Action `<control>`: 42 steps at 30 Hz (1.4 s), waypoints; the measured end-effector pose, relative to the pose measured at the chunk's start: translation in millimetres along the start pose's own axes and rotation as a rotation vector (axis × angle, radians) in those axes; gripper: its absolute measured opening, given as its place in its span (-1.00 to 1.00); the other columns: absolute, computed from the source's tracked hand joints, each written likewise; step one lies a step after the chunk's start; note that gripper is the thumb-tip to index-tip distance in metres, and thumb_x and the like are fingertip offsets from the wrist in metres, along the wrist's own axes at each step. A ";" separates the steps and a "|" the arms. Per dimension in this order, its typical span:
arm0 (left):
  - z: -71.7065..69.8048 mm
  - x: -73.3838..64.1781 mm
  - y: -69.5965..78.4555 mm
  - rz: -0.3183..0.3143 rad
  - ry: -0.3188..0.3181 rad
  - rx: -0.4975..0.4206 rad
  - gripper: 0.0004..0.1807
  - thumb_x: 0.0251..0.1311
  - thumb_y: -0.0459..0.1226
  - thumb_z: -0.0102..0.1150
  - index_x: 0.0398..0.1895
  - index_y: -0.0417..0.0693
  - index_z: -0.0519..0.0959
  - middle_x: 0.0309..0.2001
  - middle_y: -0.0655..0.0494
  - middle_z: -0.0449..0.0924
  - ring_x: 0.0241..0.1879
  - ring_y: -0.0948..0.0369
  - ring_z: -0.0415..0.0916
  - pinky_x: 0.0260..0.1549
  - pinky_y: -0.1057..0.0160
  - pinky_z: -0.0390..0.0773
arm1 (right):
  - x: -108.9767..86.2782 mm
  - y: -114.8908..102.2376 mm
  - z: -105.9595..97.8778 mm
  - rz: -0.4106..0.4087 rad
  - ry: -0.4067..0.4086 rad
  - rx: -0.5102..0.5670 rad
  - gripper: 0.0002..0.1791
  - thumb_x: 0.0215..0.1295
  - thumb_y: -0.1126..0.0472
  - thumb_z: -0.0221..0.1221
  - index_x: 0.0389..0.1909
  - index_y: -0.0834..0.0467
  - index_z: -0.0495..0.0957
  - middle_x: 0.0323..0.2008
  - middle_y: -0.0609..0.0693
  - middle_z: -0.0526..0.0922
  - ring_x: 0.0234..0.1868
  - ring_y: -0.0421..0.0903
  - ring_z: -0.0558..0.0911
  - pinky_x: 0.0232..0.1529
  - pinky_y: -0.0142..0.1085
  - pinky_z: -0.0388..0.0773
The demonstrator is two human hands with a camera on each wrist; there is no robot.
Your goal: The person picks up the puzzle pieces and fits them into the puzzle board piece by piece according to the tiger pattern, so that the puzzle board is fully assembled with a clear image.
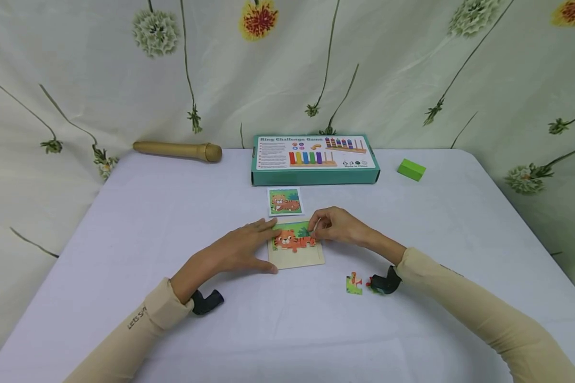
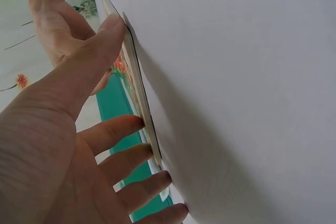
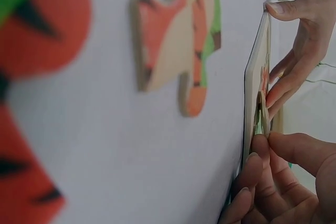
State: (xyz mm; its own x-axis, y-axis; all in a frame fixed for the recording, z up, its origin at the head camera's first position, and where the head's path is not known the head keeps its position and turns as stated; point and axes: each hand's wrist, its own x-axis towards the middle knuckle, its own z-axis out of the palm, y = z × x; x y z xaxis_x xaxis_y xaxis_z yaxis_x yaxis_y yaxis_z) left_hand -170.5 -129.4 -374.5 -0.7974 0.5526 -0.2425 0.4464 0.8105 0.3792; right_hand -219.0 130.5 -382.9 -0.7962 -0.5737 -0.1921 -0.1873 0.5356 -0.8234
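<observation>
Flowered cloth (image 1: pixel 388 53) behind, white-covered bench (image 1: pixel 268 330) below.

Head view: puzzle board (image 1: pixel 294 259) mid-bench, nearly square, turned slightly; its tiger (image 1: pixel 292 241) lies left to right, head leftward. Left hand (image 1: pixel 241 247) at the board's left side, fingers apart. Right hand (image 1: pixel 337 226) at the right edge, fingers together; their hold hard to make out. Loose piece (image 1: pixel 354 283) nearby; second piece (image 1: pixel 369 285) mostly hidden by black wrist gear (image 1: pixel 385 281).

Left wrist view: board edge-on, printed face largely lost; left thumb on its edge, right fingertips mostly hidden.

Right wrist view: thumb and forefinger clamped on a puzzle piece (image 3: pixel 265 111), tilted at the board, long axis roughly upright in that view, picture unreadable; nearest piece blurred, cut off left.
</observation>
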 end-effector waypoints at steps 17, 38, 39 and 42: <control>-0.5 -0.8 0.5 -0.006 0.001 -0.004 -0.04 -0.03 0.16 0.37 0.44 0.05 0.24 0.51 0.06 -0.02 0.49 -0.03 -0.13 0.36 -0.15 0.09 | 0.1 -2.5 3.2 -0.037 0.016 -0.078 -0.91 0.20 0.33 0.26 -0.29 0.21 0.57 -0.57 -0.04 0.55 -0.51 -0.19 0.44 -0.46 -0.41 0.36; -0.5 -1.6 -0.2 0.006 0.002 -0.009 -0.03 -0.03 0.18 0.35 0.44 0.04 0.23 0.51 0.06 -0.03 0.49 -0.02 -0.14 0.36 -0.15 0.08 | 2.3 -2.5 5.9 -0.102 0.030 -0.216 -0.88 0.16 0.29 0.31 -0.34 0.18 0.56 -0.62 -0.07 0.48 -0.55 -0.22 0.40 -0.51 -0.43 0.31; -0.5 -1.6 -0.2 0.006 0.003 -0.009 -0.03 -0.03 0.18 0.35 0.44 0.04 0.23 0.51 0.06 -0.03 0.49 -0.02 -0.14 0.36 -0.15 0.08 | 2.5 -2.1 5.9 -0.103 0.031 -0.220 -0.88 0.16 0.29 0.31 -0.33 0.17 0.56 -0.62 -0.07 0.48 -0.56 -0.23 0.40 -0.51 -0.43 0.31; -0.5 -1.7 -0.1 0.004 0.004 -0.007 -0.03 -0.03 0.18 0.35 0.44 0.05 0.23 0.51 0.06 -0.02 0.49 -0.02 -0.13 0.36 -0.15 0.08 | 2.0 -1.7 5.3 -0.109 0.021 -0.222 -0.86 0.17 0.27 0.31 -0.29 0.17 0.56 -0.61 -0.07 0.47 -0.55 -0.22 0.39 -0.50 -0.42 0.30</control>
State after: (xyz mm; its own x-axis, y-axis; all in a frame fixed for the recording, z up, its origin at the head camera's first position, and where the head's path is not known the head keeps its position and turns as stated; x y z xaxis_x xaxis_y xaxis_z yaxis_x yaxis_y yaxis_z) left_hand -169.4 -130.5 -373.6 -0.7970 0.5552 -0.2377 0.4469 0.8069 0.3864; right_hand -217.2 125.2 -384.7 -0.7759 -0.6236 -0.0955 -0.3926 0.5958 -0.7006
